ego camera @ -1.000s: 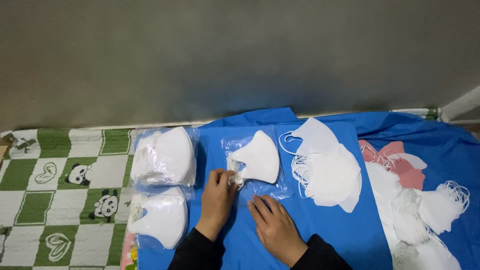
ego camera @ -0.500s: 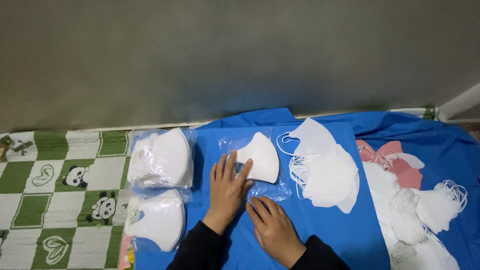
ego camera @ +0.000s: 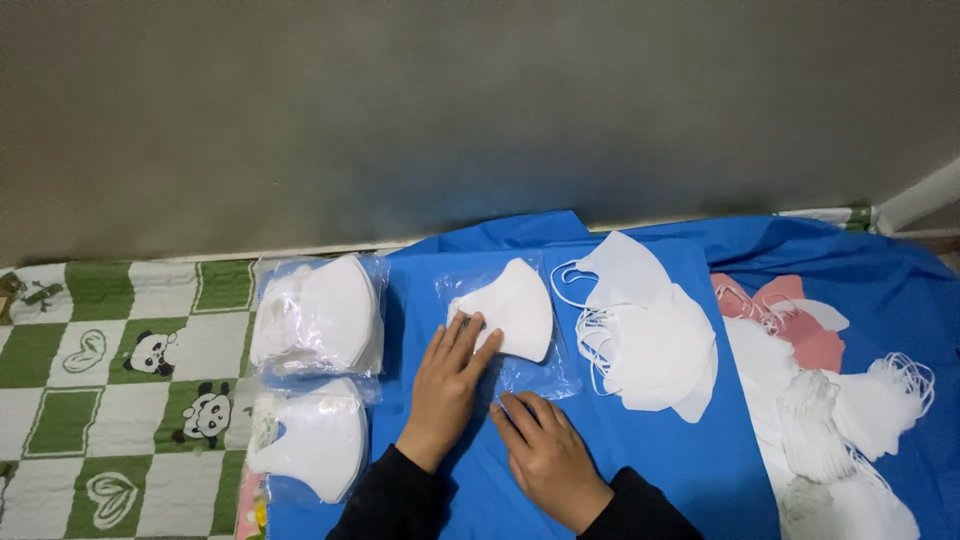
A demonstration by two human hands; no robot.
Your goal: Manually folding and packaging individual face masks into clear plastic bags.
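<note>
A: Centre of frame, lower half. Left hand lies flat, fingers stretched out and together, tips pressing on the left edge of a white mask that sits inside a clear plastic sleeve.

B: And the other hand?

A: Right hand just below and right of it, palm down, fingers loosely spread, tips on the sleeve's lower edge. Neither hand is closed around anything. Both wrists in black sleeves.

B: Where does the mask lie, exactly?

A: Centre of the picture, on the blue cloth, curved edge toward the right. Whether the sleeve is sealed at the bottom I cannot tell; the plastic glares there.

B: Surroundings?

A: Just right of the mask, a loose stack of white masks with ear loops trailing left. Far right, more masks in a heap over a pink patch of the cloth. Left of centre, two bagged bundles of masks: upper bundle, lower bundle, one above the other. Far left, a green-and-white checked mat with panda prints. Grey wall fills the top.
</note>
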